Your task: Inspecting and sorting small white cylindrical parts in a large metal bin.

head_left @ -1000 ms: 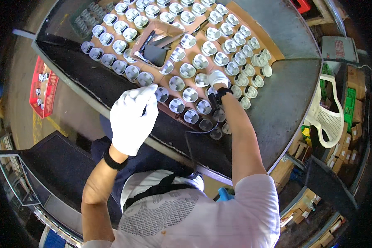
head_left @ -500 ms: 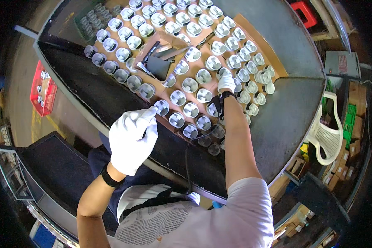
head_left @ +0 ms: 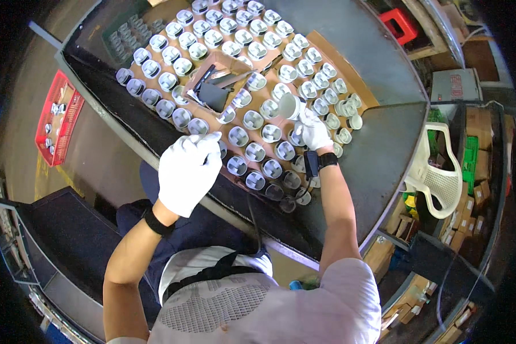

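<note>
1. The right hand, in a white glove, is gripping one cup-shaped metal piece; this piece is raised and tilted over the right-hand part of the rows.
2. The left hand, also gloved, is closed, with the fingers bent and their tips together, over the near edge of the table. I cannot tell if something is between the fingertips.
3. Many similar metal pieces stand in rows on a brown cardboard sheet, which lies on the table.
4. Among the rows, farther and to the left of the right hand, is an open cardboard box with dark objects inside.
5. On the left, a red crate is on the floor; on the right is a white chair.
</note>
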`<state>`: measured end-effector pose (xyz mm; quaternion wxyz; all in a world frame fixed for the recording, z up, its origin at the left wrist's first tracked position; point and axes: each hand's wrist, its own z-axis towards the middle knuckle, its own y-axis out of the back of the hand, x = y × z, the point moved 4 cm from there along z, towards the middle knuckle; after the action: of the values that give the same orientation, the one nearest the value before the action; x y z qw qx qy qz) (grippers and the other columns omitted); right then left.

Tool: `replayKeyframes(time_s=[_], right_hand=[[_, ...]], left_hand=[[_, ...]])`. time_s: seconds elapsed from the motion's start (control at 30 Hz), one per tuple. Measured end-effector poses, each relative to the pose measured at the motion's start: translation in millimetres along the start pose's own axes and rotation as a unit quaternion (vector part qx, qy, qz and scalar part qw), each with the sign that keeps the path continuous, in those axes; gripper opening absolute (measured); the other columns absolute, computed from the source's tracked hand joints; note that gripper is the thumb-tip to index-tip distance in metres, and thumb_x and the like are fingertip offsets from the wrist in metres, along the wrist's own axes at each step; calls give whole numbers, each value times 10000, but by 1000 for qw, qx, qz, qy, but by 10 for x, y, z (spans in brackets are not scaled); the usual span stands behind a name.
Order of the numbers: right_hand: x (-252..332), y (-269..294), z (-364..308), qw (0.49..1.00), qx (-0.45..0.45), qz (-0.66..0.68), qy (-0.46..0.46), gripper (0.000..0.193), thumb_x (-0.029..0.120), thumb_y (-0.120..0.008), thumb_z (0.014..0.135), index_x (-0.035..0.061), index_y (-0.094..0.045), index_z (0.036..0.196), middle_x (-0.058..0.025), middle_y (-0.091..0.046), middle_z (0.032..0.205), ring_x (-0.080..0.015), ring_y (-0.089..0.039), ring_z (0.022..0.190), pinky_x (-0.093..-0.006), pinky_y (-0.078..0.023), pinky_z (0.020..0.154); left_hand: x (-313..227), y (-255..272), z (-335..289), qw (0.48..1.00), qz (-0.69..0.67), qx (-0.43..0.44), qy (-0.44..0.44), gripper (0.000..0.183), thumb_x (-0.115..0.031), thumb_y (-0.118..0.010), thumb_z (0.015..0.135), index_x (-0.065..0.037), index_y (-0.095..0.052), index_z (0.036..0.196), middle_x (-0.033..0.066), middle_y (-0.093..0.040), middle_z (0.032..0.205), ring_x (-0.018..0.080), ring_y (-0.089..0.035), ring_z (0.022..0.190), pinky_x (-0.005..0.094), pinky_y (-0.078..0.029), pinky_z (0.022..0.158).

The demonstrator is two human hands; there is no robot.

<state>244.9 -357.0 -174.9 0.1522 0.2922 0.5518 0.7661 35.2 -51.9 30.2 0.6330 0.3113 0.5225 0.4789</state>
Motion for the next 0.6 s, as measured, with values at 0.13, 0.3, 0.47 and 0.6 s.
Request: replayKeyframes(time_s=[0.13,0.3,0.47,0.6], right_hand=[[379,396,110,934,-10,286,-212,356,42,-615,932,1,-602,1285,-78,-667,1192,-176,-626,1008,-324,-522,864],[819,860,258,863,-46,427,-266,353,53,-629,929,-7,-614,1277,-10,-663,1056,-112,-605,915,-255,-510,760],[924,964,229,795,-33,554,-246,415,74,-635,926,9,-604,1335,-11,-674,1094,-107,-612,903,-254,-514,784],[1024,983,238,746,0,611,-263,426,116,-675,895,26,-628,1309,-66,-695,1172,-183,-645,1006,-315,-522,889]], left_hand=[[34,-22,-29,999,-25,-38,-22,198,-144,-677,868,-101,-715,1058,102,-707,943,305,-664,855,415,-540,769],[56,22,-16,996,-78,-24,-38,221,-148,-640,887,-88,-708,1088,102,-700,965,294,-661,862,411,-537,746],[87,23,51,960,-277,-25,13,279,-177,-592,969,-43,-666,1202,91,-723,962,205,-690,854,340,-546,717],[45,-214,89,696,-690,134,143,439,-264,-589,1009,3,-569,1358,96,-737,1004,148,-708,895,277,-574,742]])
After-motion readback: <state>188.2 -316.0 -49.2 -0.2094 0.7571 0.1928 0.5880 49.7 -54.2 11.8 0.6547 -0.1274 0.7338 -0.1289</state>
